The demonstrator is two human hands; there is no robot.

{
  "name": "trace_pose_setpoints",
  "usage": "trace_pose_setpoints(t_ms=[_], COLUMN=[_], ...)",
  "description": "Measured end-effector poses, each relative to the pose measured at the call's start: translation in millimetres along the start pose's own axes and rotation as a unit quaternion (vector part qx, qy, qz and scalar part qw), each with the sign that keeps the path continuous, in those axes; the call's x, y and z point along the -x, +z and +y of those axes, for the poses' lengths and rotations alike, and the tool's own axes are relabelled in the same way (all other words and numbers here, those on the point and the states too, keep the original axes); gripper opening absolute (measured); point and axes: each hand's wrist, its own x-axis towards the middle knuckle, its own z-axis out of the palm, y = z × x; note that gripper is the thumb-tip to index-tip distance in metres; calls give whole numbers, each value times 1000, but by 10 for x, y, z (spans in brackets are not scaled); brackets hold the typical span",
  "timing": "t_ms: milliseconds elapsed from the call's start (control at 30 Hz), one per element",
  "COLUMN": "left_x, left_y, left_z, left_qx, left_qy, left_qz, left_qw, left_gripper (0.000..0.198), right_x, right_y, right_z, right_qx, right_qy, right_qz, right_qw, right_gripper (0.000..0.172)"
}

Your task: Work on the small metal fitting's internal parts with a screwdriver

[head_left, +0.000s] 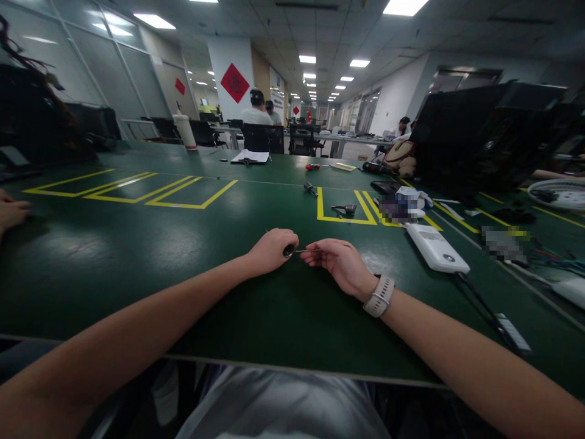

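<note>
My left hand [273,252] is closed around a dark cylindrical part [289,250], whose round hollow-looking end faces right. A thin metal rod [299,251] runs between that end and the fingertips of my right hand [337,262]. The right fingers pinch the rod; its exact kind is too small to tell. Both hands rest low over the green tabletop [256,317]. Beyond them lie two dark metal parts with narrow shafts: one part [311,189] outside the yellow tape, the other [346,209] inside a taped box.
A white device [436,249] with a black cable lies right of my hands. Farther back are a red-handled screwdriver [313,166], a clipboard [250,157] and a white bottle [185,132]. Another person's hand [11,211] is at the left edge. Dark equipment [484,134] stands at right.
</note>
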Motion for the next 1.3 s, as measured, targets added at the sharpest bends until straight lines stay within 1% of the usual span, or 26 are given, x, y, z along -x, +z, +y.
trace_pose_setpoints(t_ms=[133,267,367,433,567,633,733,800,900,1000,1067,1167,1233,1300], left_x=[-9,-12,-11,-9,-4,-3,-2,-1,2,4,5,11,17,24], left_y=[-6,-14,-5,6,19,14,-4,-15,-23,-23,-23,-22,-19,-16], left_z=[-45,-67,-82,-89,-80,-67,-46,-35,-27,-25,-24,-20,-17,-13], left_qx=[-4,-4,9,29,56,56,59,62,67,63,59,50,43,37], left_qy=[-9,-20,-32,-43,-62,-68,-73,-76,-79,-81,-76,-53,-34,-18], left_qz=[2,-1,8,15,25,28,28,27,24,24,25,25,19,16], left_qw=[1000,1000,999,999,996,996,995,995,994,994,995,997,998,999], left_gripper=[9,9,9,9,3,1,5,8,9,7,6,4,3,4], right_x=[7,34,48,52,56,57,60,62,66,74,87,105,107,96], right_y=[2,26,42,47,53,58,68,70,65,58,63,82,91,90], right_z=[9,9,20,32,60,75,90,90,75,56,47,46,52,58], right_qx=[9,45,71,86,148,194,247,244,193,169,201,281,309,303], right_qy=[-11,-26,-55,-84,-128,-133,-130,-117,-94,-110,-141,-173,-180,-170], right_qz=[-4,16,31,30,3,-17,-51,-72,-91,-76,-52,-21,-19,-27], right_qw=[1000,999,995,992,981,972,959,960,972,976,968,944,934,937], right_gripper=[14,15,15,15,17,20,23,25,25,24,24,23,22,22])
